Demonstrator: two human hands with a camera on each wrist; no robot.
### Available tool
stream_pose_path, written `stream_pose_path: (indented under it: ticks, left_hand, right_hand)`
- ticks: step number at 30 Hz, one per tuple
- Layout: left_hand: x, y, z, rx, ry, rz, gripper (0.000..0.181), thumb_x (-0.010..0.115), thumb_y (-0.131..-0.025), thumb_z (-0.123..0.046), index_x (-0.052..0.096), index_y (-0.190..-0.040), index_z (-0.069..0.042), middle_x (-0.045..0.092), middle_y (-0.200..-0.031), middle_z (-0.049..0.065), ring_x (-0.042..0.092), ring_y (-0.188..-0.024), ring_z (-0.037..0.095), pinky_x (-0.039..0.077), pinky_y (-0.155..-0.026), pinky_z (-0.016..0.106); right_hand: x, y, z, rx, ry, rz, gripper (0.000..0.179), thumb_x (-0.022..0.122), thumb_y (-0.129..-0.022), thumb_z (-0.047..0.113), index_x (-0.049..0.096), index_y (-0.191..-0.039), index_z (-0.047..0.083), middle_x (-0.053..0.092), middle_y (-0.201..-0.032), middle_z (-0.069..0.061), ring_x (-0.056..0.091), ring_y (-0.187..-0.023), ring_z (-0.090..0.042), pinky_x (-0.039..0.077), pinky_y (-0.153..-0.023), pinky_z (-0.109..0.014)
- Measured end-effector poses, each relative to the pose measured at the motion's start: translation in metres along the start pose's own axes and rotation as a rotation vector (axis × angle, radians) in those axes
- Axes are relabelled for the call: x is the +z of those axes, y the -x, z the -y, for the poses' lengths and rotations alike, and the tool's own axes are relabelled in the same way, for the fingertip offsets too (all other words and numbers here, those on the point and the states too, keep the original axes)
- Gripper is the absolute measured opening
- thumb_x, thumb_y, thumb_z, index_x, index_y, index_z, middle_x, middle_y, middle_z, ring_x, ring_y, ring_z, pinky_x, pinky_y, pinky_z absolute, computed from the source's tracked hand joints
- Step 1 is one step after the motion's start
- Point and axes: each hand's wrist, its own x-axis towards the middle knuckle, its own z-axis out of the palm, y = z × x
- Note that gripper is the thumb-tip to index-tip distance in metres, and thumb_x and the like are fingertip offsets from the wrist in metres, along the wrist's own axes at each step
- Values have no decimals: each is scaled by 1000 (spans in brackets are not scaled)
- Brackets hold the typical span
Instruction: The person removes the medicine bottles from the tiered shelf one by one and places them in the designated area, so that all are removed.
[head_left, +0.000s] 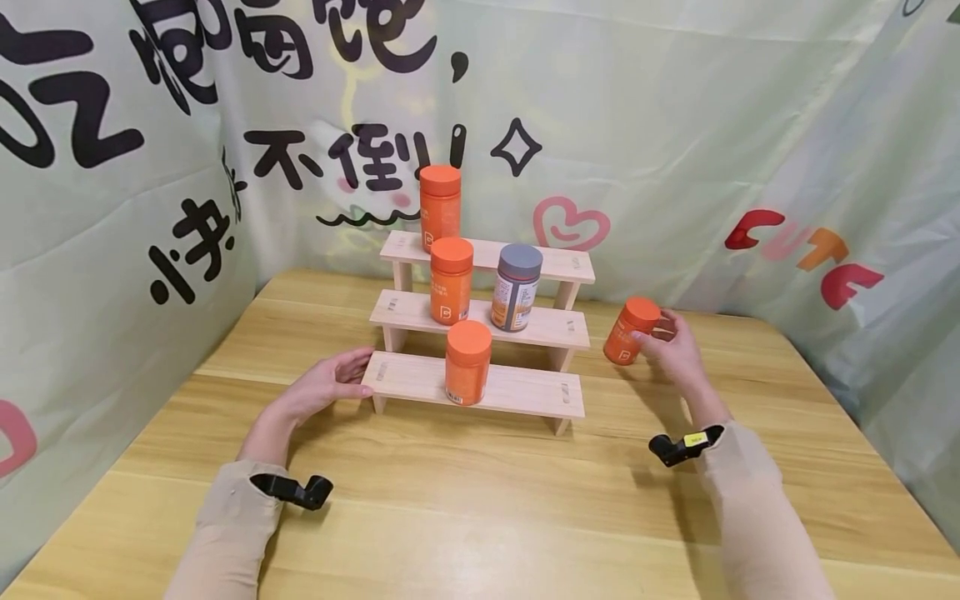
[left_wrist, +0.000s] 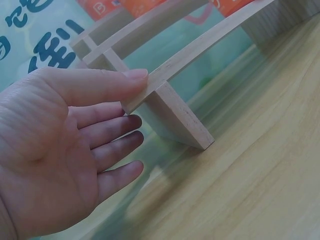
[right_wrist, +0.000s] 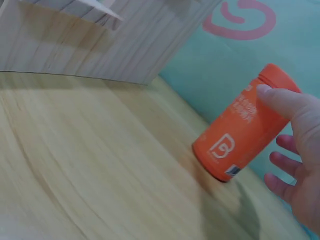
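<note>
In the head view my right hand [head_left: 672,346] holds an orange bottle [head_left: 624,340] with an orange lid, right of the stepped wooden rack [head_left: 517,398]. The bottle tilts, and its base is close over the table. In the right wrist view, the thumb [right_wrist: 280,97] lies across the bottle's upper front; other fingers are behind it. My left hand [head_left: 330,385] is at the left end of the rack's lowest shelf. In the left wrist view its thumb [left_wrist: 125,82] touches the shelf's corner, with the other fingers loosely extended beside the end; the index fingertip is hidden.
On the rack stand an orange bottle [head_left: 441,208] on top, another orange bottle [head_left: 452,283] and a grey-lidded bottle [head_left: 515,292] on the middle shelf, and an orange bottle [head_left: 468,367] on the lowest. A printed cloth [head_left: 660,150] hangs behind the wooden table [head_left: 480,500].
</note>
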Motion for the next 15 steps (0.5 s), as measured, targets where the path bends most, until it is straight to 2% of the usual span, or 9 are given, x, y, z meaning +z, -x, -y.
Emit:
stream_pose_path:
  ticks: [2,4,11,15]
  left_hand:
    - [0,0,0,-16,5,-6,84,69,-83,-21,18,-141,12,19,-145,31,22,-132,45,20,-108,51]
    - [0,-1,0,-39,23,-11,83,68,-83,-17,17,-142,12,19,-146,31,19,-133,45,17,-109,52]
    - [0,0,-3,-53,38,-15,78,65,-83,-6,17,-142,12,19,-146,30,19,-134,44,16,-109,51]
    - [0,-1,-3,-51,45,-11,78,65,-83,-6,17,-142,11,19,-146,29,19,-134,43,16,-110,50]
  right_hand:
    - [-5,1,5,-6,0,-3,76,60,-90,25,16,-144,-5,35,-136,-28,37,-122,-40,38,-96,-40]
    - [-9,1,10,-19,8,-9,76,59,-91,27,16,-144,-5,34,-137,-28,36,-123,-40,37,-97,-42]
    - [-21,-2,32,-73,46,-43,71,57,-92,30,22,-144,-2,40,-135,-24,43,-120,-28,42,-91,-29]
    - [-27,-5,48,-88,84,-64,70,58,-90,33,26,-143,0,43,-133,-20,46,-116,-20,42,-93,-30]
